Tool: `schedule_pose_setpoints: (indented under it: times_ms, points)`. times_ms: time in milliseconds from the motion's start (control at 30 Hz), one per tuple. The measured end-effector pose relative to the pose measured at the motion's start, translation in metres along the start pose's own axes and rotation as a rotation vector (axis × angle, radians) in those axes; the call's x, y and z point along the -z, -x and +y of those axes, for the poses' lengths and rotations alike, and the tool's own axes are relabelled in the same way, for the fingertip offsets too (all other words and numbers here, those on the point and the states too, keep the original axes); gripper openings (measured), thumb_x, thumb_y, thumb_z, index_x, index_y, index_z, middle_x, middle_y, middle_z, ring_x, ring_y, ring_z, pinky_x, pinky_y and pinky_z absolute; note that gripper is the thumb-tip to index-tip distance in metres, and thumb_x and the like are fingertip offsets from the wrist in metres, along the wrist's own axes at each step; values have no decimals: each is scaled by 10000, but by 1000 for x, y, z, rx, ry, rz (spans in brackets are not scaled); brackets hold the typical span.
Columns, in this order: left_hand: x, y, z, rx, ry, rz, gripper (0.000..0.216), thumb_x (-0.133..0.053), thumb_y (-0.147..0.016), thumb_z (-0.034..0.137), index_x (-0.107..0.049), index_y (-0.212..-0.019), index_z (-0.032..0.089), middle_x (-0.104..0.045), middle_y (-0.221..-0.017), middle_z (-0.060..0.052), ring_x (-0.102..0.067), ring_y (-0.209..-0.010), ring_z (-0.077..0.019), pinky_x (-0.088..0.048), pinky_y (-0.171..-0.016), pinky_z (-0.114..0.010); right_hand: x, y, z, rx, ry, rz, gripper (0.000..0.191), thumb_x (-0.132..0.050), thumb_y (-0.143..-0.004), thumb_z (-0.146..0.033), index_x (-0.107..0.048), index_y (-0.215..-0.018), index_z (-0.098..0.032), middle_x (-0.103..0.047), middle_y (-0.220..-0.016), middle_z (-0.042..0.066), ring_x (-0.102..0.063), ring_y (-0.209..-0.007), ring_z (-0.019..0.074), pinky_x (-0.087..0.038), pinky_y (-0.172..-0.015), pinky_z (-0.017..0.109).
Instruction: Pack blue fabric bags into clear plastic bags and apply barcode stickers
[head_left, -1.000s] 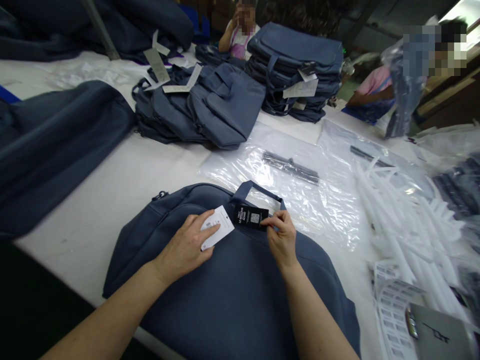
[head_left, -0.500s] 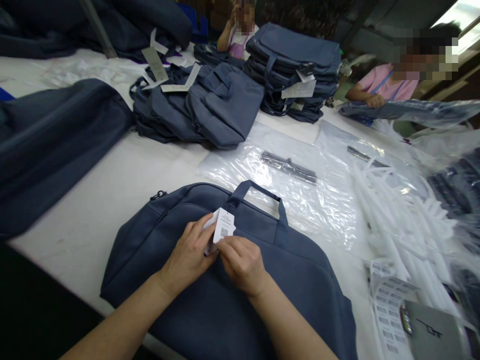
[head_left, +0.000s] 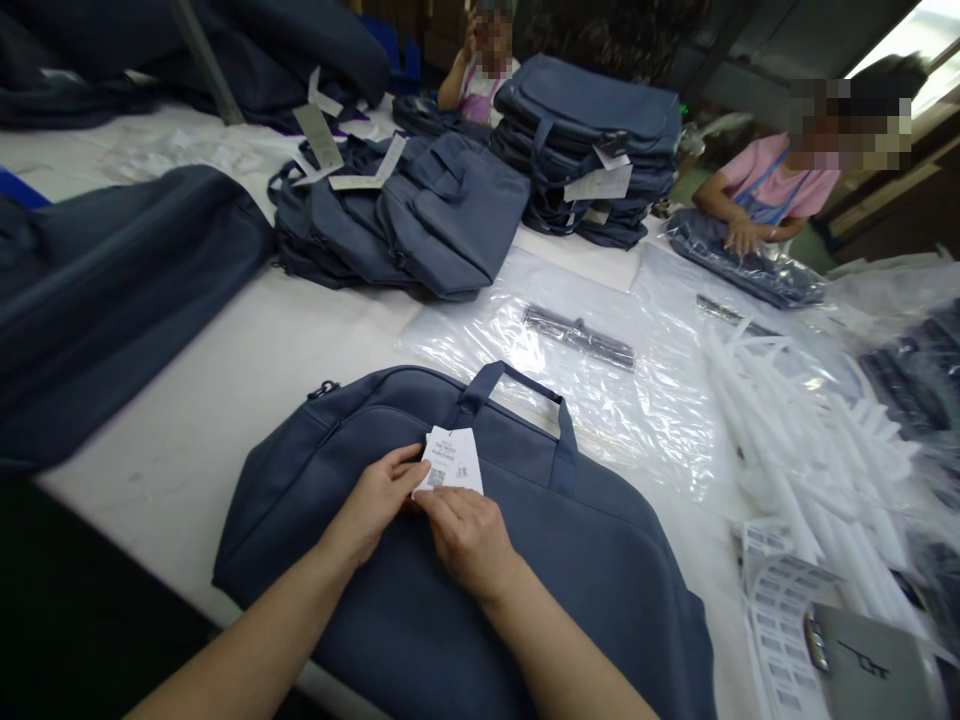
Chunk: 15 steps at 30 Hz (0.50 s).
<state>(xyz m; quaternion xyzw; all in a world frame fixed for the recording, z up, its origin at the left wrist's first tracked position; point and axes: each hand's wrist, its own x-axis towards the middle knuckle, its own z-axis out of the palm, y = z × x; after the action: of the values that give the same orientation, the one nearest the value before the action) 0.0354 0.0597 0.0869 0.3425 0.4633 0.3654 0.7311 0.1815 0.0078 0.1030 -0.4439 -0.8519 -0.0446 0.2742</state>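
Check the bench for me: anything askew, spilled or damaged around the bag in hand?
Nothing damaged. Both hands, left hand and right hand, pinch a white tag on the flat blue bag. The white plastic strips lie in a loose, untidy heap.

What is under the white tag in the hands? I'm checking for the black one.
Both hands, left hand and right hand, pinch the white tag over the blue bag. Anything beneath the tag is covered.

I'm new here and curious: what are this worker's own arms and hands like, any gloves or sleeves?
Both are bare. The left hand and right hand wear no gloves, and no rings or watch show. The forearms are uncovered to the picture's lower edge, with no sleeve in view.
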Motion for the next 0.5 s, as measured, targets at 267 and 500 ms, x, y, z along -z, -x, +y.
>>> schedule_pose_setpoints:
  times_ms: [267, 500]
  points:
    - [-12, -31, -18, -254, -561, 89, 401, -644, -734, 254, -560, -1112, 149, -687, -851, -50, -649, -735, -183, -482, -622, -239, -5, 25, 16, -120, -45, -78, 240, -428, -869, -70, -617, -989, -158, -671, -864, 77, -628, -867, 195, -545, -787, 312]
    - [-20, -8, 38, -549, -871, 227, 231, -522, -865, 264, -654, -1047, 210, -627, -878, -24, -607, -757, -174, -461, -694, -275, 27, 15, 40, -415, -66, 188, 390, -542, -843, -226, -507, -1229, -183, -529, -1222, 121, -494, -1154, 212, -453, -1004, 377]
